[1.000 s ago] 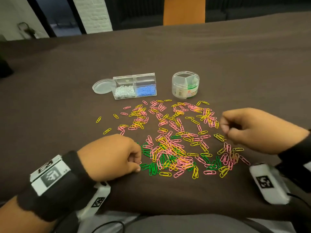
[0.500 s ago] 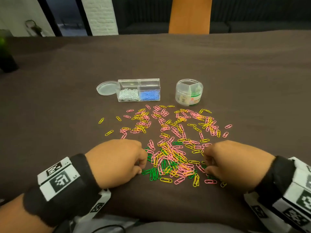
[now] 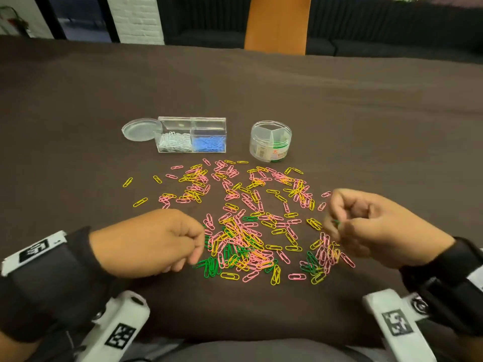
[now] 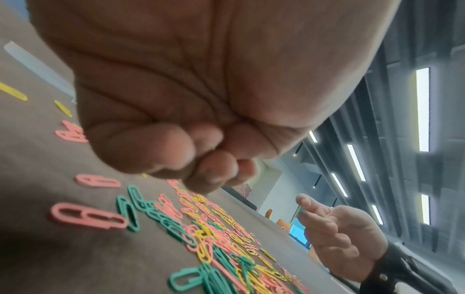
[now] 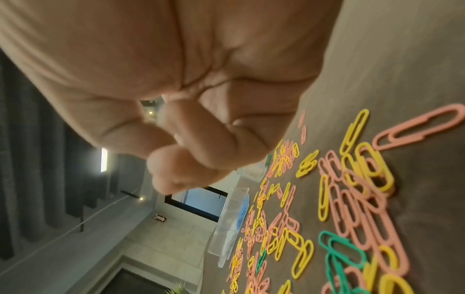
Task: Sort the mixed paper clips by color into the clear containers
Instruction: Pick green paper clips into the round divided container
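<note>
Pink, yellow and green paper clips [image 3: 251,231] lie scattered on the brown table [image 3: 261,87]. My left hand [image 3: 200,253] rests in a fist at the pile's left edge, its fingertips [image 4: 216,165] by some green clips [image 3: 211,267]; no clip shows inside it. My right hand [image 3: 337,226] is lifted above the pile's right side and pinches a green paper clip [image 3: 335,222]. At the back stand a clear two-part box [image 3: 192,121] with white and blue clips, and a round clear jar [image 3: 270,126] with green clips in one section.
A round clear lid [image 3: 139,129] lies flat against the box's left end. An orange chair back [image 3: 277,22] stands beyond the table's far edge. Bare brown cloth stretches left, right and behind the containers.
My right hand has lifted from the near part of the pile, up and to the right, now with a green clip pinched in it. The left hand has stayed in place.
</note>
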{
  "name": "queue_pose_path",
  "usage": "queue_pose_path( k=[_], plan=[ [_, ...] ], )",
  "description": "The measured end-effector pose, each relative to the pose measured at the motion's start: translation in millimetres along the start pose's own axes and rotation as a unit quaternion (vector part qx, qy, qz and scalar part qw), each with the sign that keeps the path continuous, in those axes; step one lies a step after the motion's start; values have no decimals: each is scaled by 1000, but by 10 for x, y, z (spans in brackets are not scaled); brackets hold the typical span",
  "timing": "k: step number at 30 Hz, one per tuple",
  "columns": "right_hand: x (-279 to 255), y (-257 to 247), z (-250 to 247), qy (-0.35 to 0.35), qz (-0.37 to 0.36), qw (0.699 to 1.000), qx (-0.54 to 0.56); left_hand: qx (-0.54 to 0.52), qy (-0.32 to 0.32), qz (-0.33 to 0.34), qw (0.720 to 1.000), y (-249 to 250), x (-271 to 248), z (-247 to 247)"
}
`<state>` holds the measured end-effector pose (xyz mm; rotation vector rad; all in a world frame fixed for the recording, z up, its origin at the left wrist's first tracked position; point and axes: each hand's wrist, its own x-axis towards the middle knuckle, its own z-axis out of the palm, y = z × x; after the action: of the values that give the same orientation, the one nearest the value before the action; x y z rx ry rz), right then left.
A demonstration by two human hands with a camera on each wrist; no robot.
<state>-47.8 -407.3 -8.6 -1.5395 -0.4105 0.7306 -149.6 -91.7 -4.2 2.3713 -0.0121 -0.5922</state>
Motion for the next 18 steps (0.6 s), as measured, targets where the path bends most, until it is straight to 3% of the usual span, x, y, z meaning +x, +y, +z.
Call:
queue_pose_path(
  k=[2, 4, 6, 7, 8, 9, 11, 12, 14, 18],
  plan=[
    [29, 45, -43, -7, -3, 998, 58, 24, 28, 2, 999, 16, 54, -14],
    [65, 72, -63, -47, 20, 996, 72, 119, 45, 9, 992, 21, 79, -1],
    [93, 38, -33, -88, 78, 993, 15, 227, 68, 7, 971, 14, 77, 28],
    [111, 17, 0, -92, 101, 988, -73, 270, 75, 3, 960, -5, 75, 51],
    [135, -15, 43, -87, 110, 969, -201, 300, 77, 0, 951, -20, 80, 71],
    [170, -26, 67, -71, 109, 930, -343, 316, 77, -4, 945, -28, 87, 84],
    [223, -32, 132, -42, 96, 823, -558, 323, 83, 0, 943, -23, 103, 97],
    [233, -31, 162, -35, 98, 788, -607, 327, 84, 5, 941, -14, 112, 99],
    [236, 6, 193, -33, 102, 769, -630, 333, 86, 8, 939, -2, 109, 99],
    [229, 35, 198, -46, 87, 776, -624, 270, 96, 8, 958, -57, 107, 70]
  ],
)
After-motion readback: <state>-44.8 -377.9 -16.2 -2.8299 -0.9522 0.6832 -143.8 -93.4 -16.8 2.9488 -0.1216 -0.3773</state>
